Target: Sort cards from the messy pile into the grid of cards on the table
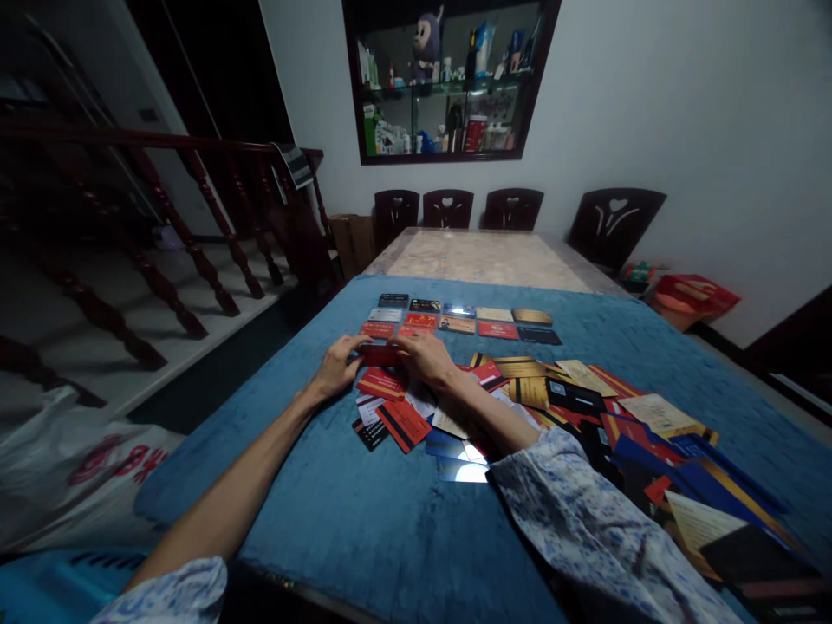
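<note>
**Red card [380, 354] pinched at both ends, just below the rows of cards [497, 330]**

Seen from where I stood in the room, the red card lay between the person's two hands on the blue cloth [312, 494] that covered the near part of the tabletop [487, 256]. The left hand [339, 367] pinched its left end; the right hand [425, 357], fingers bent, gripped its right end. Whether the card touched the cloth or was slightly raised could not be told.

Handling: the card appeared to be thin plastic, and so was probably light, stiff and hard to damage. Its face was likely smooth and apt to slide; the short ends or side edges offered the surest hold. In the loose pile [575, 394] to the right, overlapping cards would probably have slipped over one another.

Writing: the cards bore bands, emblems and lines of print, all too small or dim to read; one black card in the pile showed a pale square patch. The plastic bag [97, 459] at the left carried large red lettering, too creased and blurred to make out. No brand could be identified.
</note>
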`<state>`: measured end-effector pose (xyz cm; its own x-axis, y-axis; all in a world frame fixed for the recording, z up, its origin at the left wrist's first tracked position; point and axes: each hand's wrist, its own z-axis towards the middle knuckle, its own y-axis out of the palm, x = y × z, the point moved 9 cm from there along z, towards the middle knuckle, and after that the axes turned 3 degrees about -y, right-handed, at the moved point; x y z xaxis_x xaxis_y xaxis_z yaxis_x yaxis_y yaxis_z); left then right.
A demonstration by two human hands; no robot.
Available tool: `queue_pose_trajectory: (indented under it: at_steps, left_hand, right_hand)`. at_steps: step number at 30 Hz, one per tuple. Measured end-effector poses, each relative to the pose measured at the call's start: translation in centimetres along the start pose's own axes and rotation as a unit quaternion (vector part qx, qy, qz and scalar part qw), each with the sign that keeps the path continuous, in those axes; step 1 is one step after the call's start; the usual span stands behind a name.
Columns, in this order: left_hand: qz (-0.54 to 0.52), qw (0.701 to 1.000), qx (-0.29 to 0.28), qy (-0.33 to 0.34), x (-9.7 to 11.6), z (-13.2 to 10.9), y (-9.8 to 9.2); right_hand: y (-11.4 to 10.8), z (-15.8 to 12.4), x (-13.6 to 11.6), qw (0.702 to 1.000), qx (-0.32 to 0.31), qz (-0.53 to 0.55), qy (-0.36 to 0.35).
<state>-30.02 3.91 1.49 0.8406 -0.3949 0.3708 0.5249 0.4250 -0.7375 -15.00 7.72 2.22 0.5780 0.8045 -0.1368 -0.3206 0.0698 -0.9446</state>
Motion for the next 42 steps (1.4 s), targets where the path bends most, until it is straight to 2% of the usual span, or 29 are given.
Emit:
queue_pose_trajectory:
  at_steps: [16,29,42]
  left_hand:
    - [0.023,0.997,-0.067,-0.03,-1.3,-0.3,1.4]
    - [0.04,0.996,-0.066,-0.046,-1.4,0.0,1.4]
    - [0.069,0.99,-0.114,-0.041,-1.2,0.4,2.1]
  right_hand:
    - [0.3,-0.4,-0.7,0.999,-0.044,-0.026,0.01]
    - [1.0,-0.1,-0.1,0.999,-0.024,-0.029,0.009]
    - [0.6,-0.2,0.5,0.998,-0.05,-0.044,0.021]
